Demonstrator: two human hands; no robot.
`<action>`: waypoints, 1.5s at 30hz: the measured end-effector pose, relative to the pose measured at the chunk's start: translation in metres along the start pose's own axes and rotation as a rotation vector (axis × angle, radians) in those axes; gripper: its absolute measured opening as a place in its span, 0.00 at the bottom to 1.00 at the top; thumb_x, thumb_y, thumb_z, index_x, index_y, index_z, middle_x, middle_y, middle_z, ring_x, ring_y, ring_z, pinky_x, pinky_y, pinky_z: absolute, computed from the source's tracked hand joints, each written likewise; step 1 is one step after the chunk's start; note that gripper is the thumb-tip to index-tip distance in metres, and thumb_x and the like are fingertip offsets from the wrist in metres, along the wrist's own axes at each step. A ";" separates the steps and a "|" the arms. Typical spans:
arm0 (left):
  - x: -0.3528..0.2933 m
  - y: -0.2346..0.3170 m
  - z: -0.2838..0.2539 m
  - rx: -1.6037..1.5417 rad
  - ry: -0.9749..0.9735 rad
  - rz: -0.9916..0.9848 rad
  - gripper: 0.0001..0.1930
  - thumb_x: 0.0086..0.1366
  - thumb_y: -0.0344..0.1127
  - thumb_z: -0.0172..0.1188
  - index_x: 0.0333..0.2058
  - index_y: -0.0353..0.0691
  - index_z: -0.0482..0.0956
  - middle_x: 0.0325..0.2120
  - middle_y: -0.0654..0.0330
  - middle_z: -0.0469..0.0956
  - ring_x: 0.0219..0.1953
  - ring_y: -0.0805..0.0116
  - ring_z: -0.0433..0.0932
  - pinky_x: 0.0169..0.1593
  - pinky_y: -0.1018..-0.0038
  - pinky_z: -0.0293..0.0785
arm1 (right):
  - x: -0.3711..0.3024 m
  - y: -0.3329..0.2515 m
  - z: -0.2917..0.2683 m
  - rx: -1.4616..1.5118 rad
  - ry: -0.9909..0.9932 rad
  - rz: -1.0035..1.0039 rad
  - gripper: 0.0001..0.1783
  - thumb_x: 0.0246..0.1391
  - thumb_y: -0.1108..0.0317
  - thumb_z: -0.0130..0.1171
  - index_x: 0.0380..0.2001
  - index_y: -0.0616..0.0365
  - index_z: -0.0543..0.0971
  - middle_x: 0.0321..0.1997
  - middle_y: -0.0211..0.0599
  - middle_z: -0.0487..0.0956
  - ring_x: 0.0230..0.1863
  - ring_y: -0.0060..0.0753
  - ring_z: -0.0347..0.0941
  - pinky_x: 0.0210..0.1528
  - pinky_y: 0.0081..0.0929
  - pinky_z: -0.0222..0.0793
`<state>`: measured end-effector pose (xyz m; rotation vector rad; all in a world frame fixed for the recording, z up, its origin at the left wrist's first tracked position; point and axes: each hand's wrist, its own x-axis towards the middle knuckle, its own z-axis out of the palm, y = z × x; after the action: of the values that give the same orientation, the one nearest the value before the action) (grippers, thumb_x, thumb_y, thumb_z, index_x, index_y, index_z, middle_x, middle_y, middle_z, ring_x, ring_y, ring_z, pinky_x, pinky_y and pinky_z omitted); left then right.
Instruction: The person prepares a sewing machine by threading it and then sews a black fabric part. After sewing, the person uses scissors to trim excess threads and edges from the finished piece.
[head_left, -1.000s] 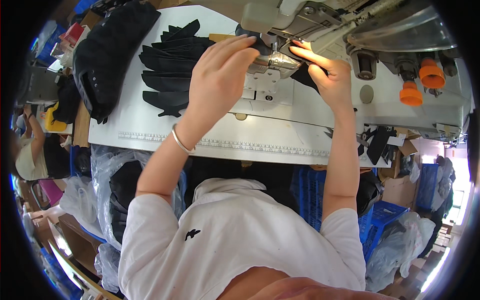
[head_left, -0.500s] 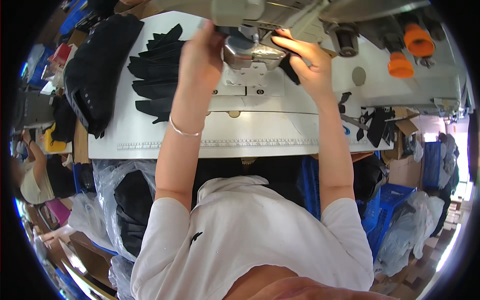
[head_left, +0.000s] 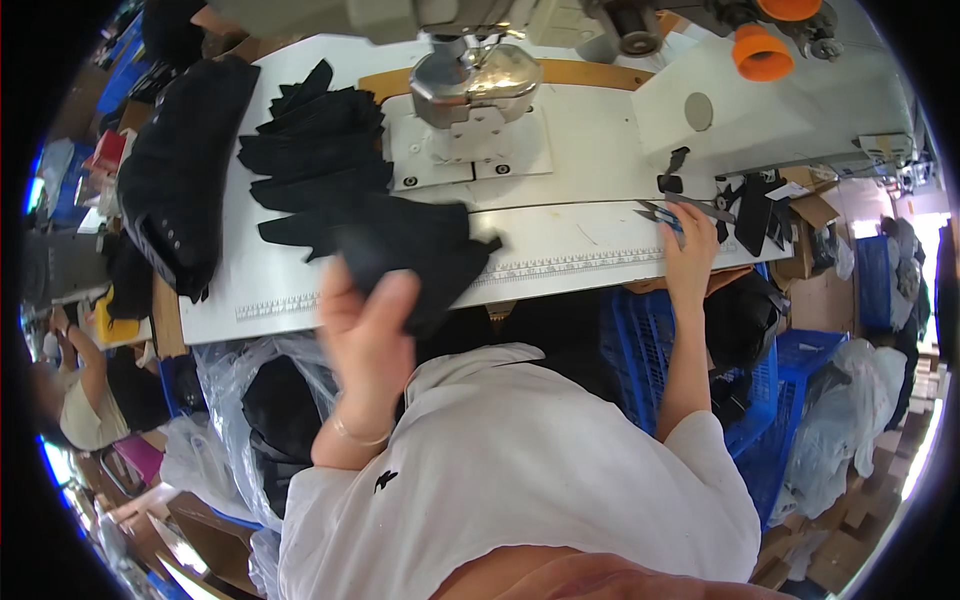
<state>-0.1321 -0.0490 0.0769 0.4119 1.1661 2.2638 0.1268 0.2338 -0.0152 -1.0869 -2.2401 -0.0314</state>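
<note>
My left hand (head_left: 365,335) is raised near the front edge of the table, slightly blurred. Its fingers are closed on a black fabric piece (head_left: 430,255), which spreads out above the ruler strip. Over by the right end of the table, my right hand (head_left: 692,245) has its fingers on small blue-handled scissors (head_left: 662,212), whose blades point left. Part of the handle is hidden under the fingers. Beyond both hands is the sewing machine's metal head (head_left: 475,85) above its plate, with no fabric visible under it.
Several black fabric pieces (head_left: 315,150) lie fanned out left of the machine, beside a large curved black item (head_left: 180,170). Black scraps (head_left: 755,215) are at the right end. Blue crates (head_left: 800,380) and plastic bags stand below. Another person (head_left: 85,390) sits at far left.
Both hands have left the machine head. My left hand has come toward me with the black fabric piece, and my right hand has moved right and down to the scissors.
</note>
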 end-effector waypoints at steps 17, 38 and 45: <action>0.004 -0.059 0.023 -0.232 -0.150 -0.332 0.14 0.66 0.23 0.62 0.50 0.33 0.78 0.44 0.59 0.83 0.44 0.75 0.81 0.53 0.76 0.76 | 0.003 -0.116 -0.068 0.701 -0.141 -0.058 0.18 0.49 0.74 0.70 0.45 0.60 0.82 0.35 0.36 0.81 0.32 0.24 0.76 0.30 0.19 0.70; -0.002 -0.058 0.022 -0.209 -0.167 -0.362 0.13 0.66 0.23 0.63 0.48 0.34 0.79 0.42 0.62 0.83 0.44 0.77 0.80 0.54 0.77 0.76 | 0.009 -0.136 -0.068 0.938 -0.042 0.009 0.11 0.51 0.80 0.65 0.40 0.63 0.82 0.36 0.34 0.79 0.33 0.21 0.71 0.37 0.20 0.66; -0.003 -0.059 0.025 -0.190 -0.179 -0.346 0.21 0.65 0.24 0.64 0.56 0.35 0.74 0.49 0.62 0.80 0.51 0.75 0.77 0.59 0.75 0.71 | 0.018 -0.151 -0.034 1.299 -0.448 0.336 0.21 0.51 0.84 0.58 0.50 0.62 0.82 0.47 0.32 0.78 0.36 0.13 0.72 0.38 0.12 0.67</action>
<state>-0.0972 -0.0069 0.0427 0.3038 0.8500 1.9695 0.0297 0.1376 0.0591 -0.6775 -1.7306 1.6690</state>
